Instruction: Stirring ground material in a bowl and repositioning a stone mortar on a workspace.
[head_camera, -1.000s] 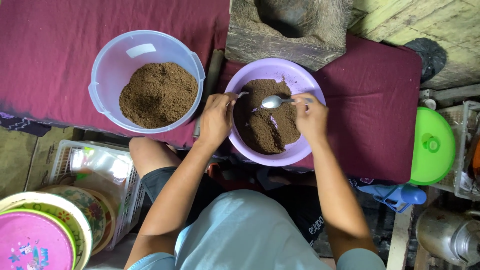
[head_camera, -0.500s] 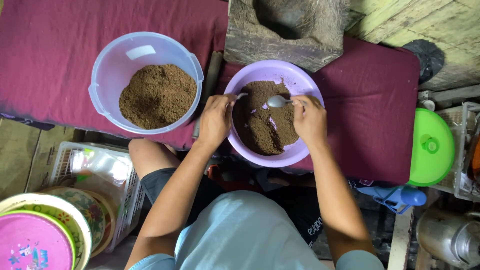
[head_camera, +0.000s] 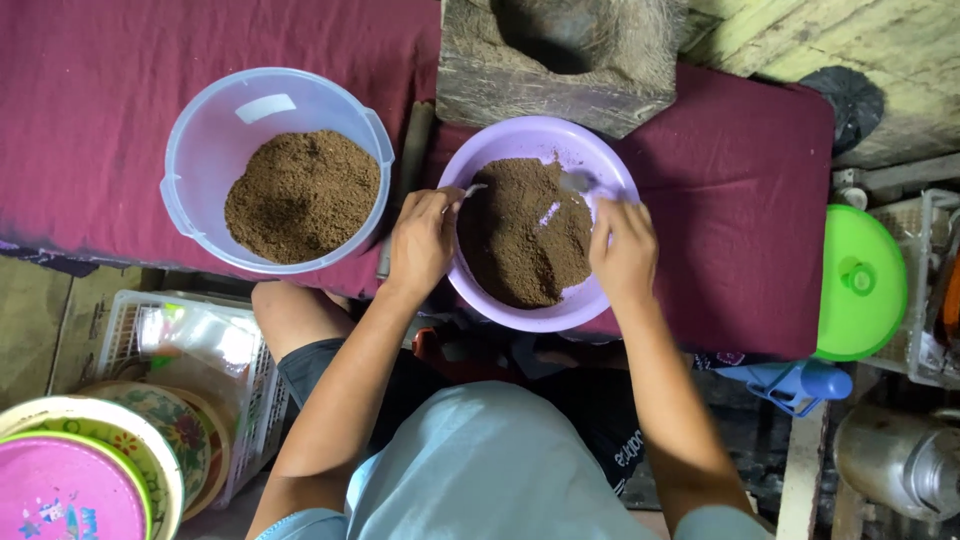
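A purple bowl (head_camera: 480, 150) holding dark brown powder (head_camera: 525, 235) rests on a maroon cloth (head_camera: 740, 220). My left hand (head_camera: 422, 240) grips the bowl's left rim, with something small and silvery between its fingers. My right hand (head_camera: 622, 250) is over the bowl's right side and holds a metal spoon (head_camera: 578, 182), whose bowl is at the far edge of the powder. To the left stands a pale blue tub (head_camera: 200, 130) with lighter brown powder (head_camera: 302, 195) in it.
A rough wooden block with a hollow (head_camera: 560, 55) stands behind the bowl. A green lid (head_camera: 860, 285) lies at the right, a blue object (head_camera: 800, 385) below it. A plastic crate (head_camera: 190, 350) and stacked patterned bowls (head_camera: 90, 465) sit at the lower left.
The spoon has moved from the left-centre of the powder to its far right edge, and my right hand has shifted right with it. My left hand stays on the rim.
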